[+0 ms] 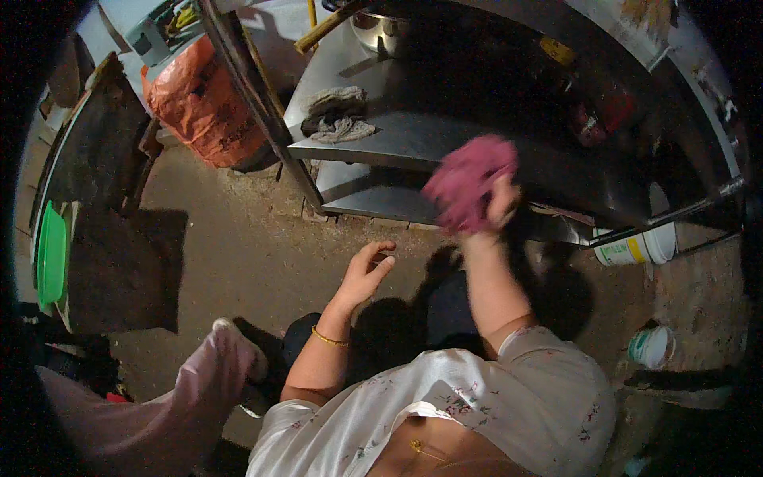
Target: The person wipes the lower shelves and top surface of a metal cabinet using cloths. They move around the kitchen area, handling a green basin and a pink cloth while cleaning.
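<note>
A bunched pink cloth, blurred by motion, is gripped in my right hand. Both are in front of a low metal shelf unit, near the edge of its upper visible tier. My left hand hangs over the floor with its fingers loosely curled and apart, holding nothing. On the left end of that tier lies a crumpled grey-white cloth. A shiny metal pot stands farther back on the same surface. Deep shadow hides much of the shelf's right side.
An orange plastic bag sits left of the shelf's leg. A green basin leans at far left. White buckets and a small tub are on the right. Someone in pink clothing is at lower left.
</note>
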Available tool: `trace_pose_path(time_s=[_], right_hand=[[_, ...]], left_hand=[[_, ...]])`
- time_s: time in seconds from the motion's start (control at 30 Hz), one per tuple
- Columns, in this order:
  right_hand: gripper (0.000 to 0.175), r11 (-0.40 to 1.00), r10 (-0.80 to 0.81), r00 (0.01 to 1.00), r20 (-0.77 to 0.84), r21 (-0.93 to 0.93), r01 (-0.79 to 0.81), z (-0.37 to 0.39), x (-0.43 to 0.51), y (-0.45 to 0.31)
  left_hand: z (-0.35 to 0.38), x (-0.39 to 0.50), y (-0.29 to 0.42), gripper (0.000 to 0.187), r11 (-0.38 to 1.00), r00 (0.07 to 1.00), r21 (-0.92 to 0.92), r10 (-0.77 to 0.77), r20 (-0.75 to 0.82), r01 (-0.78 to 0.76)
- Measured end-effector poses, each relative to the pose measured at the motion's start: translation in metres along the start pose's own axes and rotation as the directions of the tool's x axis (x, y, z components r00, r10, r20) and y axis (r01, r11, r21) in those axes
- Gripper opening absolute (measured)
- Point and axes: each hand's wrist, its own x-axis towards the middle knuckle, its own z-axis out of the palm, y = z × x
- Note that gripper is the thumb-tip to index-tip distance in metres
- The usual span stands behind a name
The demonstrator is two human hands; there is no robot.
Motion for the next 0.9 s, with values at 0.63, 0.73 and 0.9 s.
trace_pose_path(time_s=[0.63, 0.73, 0.9], right_hand=[[0.063, -0.233, 0.224, 0.786, 0.576, -0.751, 0.617, 0.019, 0.214, 0.038], [0.071, -0.327, 0.163, 0.813, 0.559, -0.746, 0.579, 0.017, 0.215, 0.053], [0.070, -0.327, 0.236, 0.846, 0.478, -0.780, 0.533, -0.022, 0.203, 0.032]], left_hand=[[0.016, 0.008, 0.004, 0.037, 0.809, 0.972, 0.573, -0.004, 0.235, -0.136], [0.018, 0.009, 0.005, 0.036, 0.804, 0.977, 0.582, -0.012, 0.214, -0.117], [0.014, 0.019, -0.026, 0.032, 0.862, 0.984, 0.497, 0.003, 0.180, -0.093]])
